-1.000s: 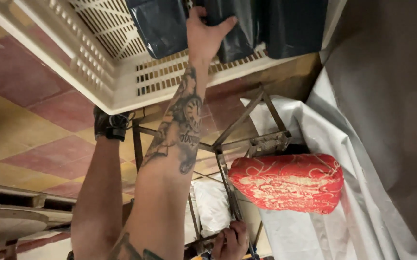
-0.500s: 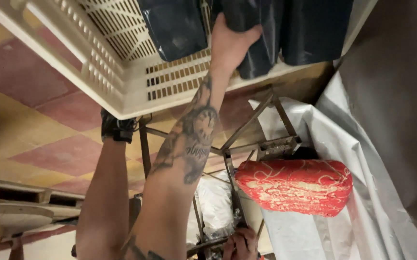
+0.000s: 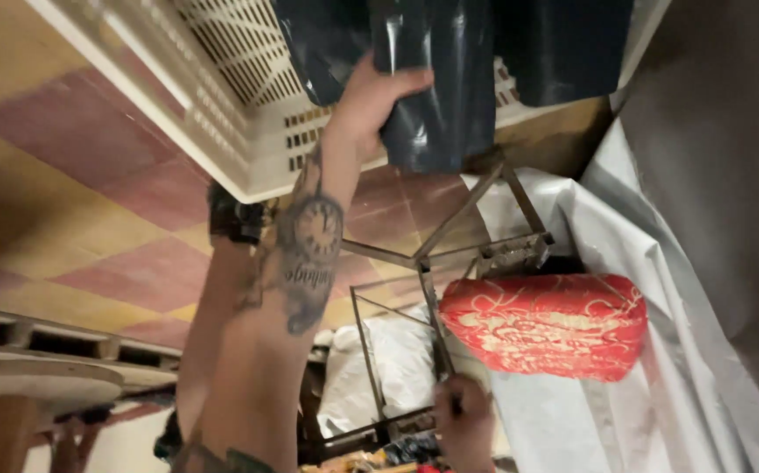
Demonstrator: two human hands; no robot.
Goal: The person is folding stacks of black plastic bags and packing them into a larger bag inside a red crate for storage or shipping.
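Dark pkg (image 3: 445, 96) now half-out of crate (image 3: 222, 131)

Checkered floor (image 3: 73, 201) w/ red & yellow tiles is showing at left; grey plastic sheeting (image 3: 660, 350) is lying at right; dim warm light is falling throughout.

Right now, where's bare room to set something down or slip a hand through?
Bare: checkered floor left of the cream crate; grey sheet right of the red cushion. Crowded: metal frame mid-scene, the crate's dark bags gripped by the left hand, right hand below.
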